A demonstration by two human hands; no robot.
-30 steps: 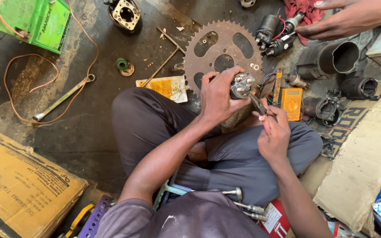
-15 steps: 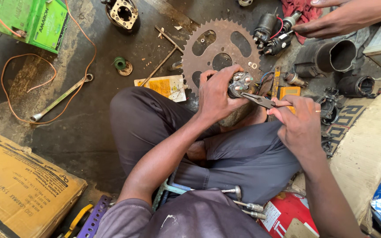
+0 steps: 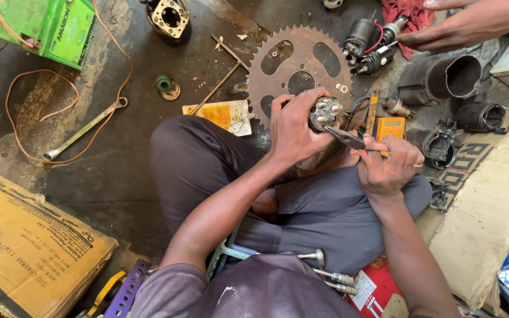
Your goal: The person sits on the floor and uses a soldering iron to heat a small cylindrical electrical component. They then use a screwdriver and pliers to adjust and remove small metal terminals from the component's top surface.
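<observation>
Right hand (image 3: 387, 168): closed on the handles of pliers (image 3: 349, 139). A second ago it sat lower, over the lap, with the tool angled up; it has since risen and swung outward, so the pliers now lie nearly level, tips at the lower right edge of the part. Judged: the tool has been re-aimed at a terminal or wire on that side, and the gripping or pulling step is about to be made rather than finished.

Left hand (image 3: 294, 126): wrapped round the part (image 3: 324, 112), fingers over its top, thumb side toward the body. Position barely changed across the second; it serves as the steady clamp.

Part: small round metal unit, grey and grimy, its exposed face carrying several pale studs or screw heads. Thin wires, blue and red, trail from it toward the far right. Held above the knees, between both hands, just in front of the sprocket.

Beyond the right hand: orange meter (image 3: 391, 126), touching or just behind the fingers.

Beyond the left hand: large rusty sprocket (image 3: 301, 62) flat on the floor; yellow paper (image 3: 222, 115) at its left.

Farther left: long wrench (image 3: 83, 131), looped orange wire (image 3: 25, 118), green battery (image 3: 42, 26).

Far right: another person's hand (image 3: 460, 29) over small motors (image 3: 369, 42) and a red rag; dark cylinders beside.
</observation>
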